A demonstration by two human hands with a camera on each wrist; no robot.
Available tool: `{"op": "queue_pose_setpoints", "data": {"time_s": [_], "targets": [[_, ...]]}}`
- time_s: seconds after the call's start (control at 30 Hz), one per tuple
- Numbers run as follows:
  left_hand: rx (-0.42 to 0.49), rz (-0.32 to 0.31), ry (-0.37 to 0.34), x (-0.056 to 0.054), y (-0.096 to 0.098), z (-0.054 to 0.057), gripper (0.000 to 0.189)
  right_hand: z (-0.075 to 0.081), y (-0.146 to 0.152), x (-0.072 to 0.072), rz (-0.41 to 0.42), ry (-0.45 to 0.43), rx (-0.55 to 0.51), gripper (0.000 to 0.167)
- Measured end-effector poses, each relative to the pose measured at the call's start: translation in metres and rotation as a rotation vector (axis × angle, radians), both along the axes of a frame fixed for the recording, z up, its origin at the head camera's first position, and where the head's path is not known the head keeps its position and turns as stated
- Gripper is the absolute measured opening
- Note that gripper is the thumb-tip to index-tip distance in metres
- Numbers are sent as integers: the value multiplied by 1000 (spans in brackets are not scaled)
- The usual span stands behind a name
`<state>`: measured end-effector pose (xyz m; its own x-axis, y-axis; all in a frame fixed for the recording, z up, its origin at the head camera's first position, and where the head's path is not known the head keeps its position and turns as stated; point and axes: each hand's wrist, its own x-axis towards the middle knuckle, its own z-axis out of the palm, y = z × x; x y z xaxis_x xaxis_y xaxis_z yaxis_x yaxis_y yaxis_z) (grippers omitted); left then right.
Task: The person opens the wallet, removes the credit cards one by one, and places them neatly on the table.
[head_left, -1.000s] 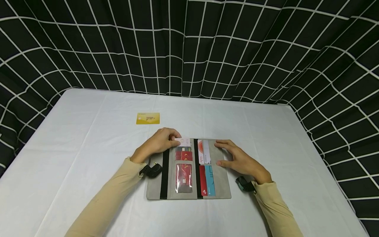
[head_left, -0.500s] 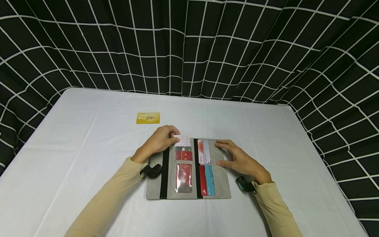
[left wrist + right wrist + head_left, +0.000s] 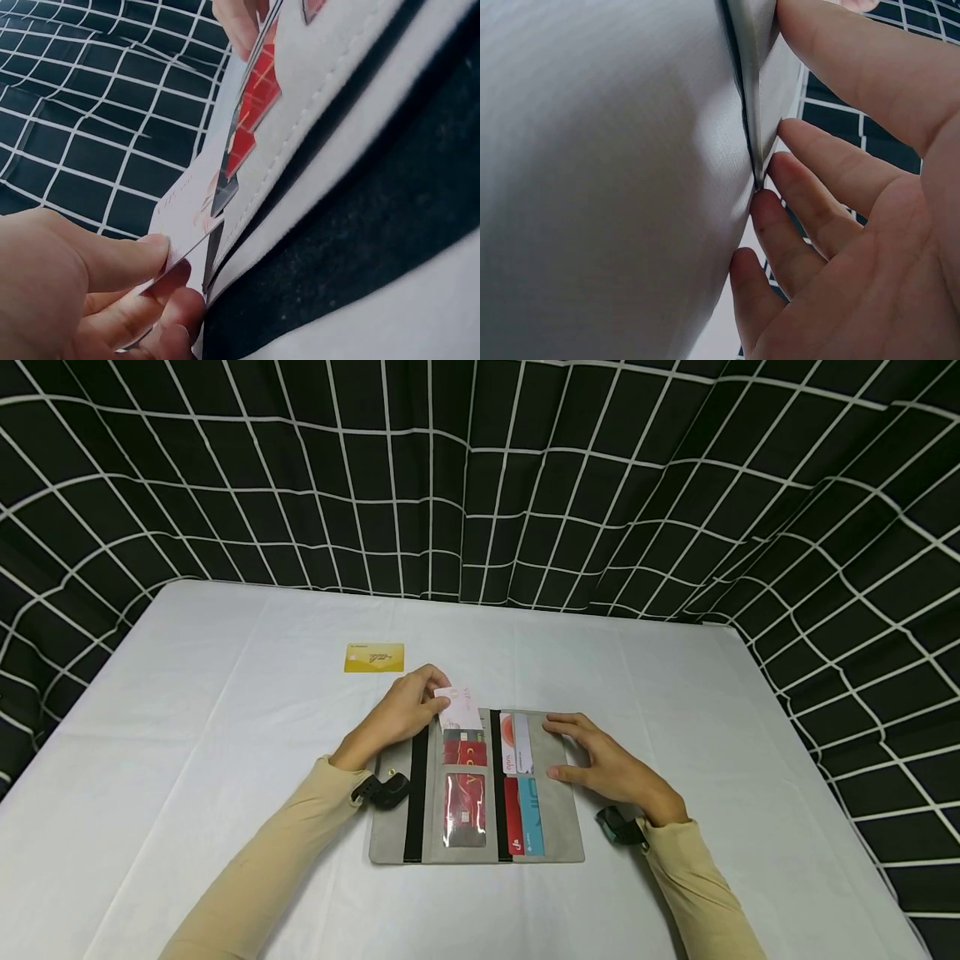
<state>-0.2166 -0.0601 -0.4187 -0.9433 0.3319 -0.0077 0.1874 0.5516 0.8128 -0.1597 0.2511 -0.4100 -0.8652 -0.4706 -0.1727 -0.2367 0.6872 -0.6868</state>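
A grey card wallet point(image 3: 562, 835) lies unfolded on the white table. My left hand point(image 3: 405, 704) pinches a pale pink-white card point(image 3: 462, 710) by its upper left corner; thumb and fingers show on its two faces in the left wrist view point(image 3: 120, 285). The card's lower end is still behind a dark card point(image 3: 463, 737) and a red card point(image 3: 465, 753) in the left column of slots. My right hand point(image 3: 609, 766) rests on the wallet's right edge with fingers spread and extended. In the right wrist view its fingertips point(image 3: 769, 210) touch along the wallet's edge.
A gold card point(image 3: 374, 657) lies on the table beyond the wallet, to the left. The right panel holds a white card point(image 3: 523, 747), a red card point(image 3: 513, 817) and a blue card point(image 3: 532, 817). A black curtain with white grid lines point(image 3: 465, 485) hangs behind the table.
My left hand has moved up and away from me, drawing the pale card farther out of its slot and tilting it slightly left. My right hand has stayed put.
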Motion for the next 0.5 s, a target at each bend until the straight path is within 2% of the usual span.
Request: {"op": "queue_pose_setpoints", "data": {"time_s": [0.17,0.4,0.5], "targets": [[30,-26,-26,0,-2,1,25,0,0,0,-4,-2,-2,71],[64,25,-33,-2,-4,3,28,1,1,0,-5,0,-4,70],[89,27,-47,-3,-6,3,28,0,1,0,-7,-3,-5,71]]}}
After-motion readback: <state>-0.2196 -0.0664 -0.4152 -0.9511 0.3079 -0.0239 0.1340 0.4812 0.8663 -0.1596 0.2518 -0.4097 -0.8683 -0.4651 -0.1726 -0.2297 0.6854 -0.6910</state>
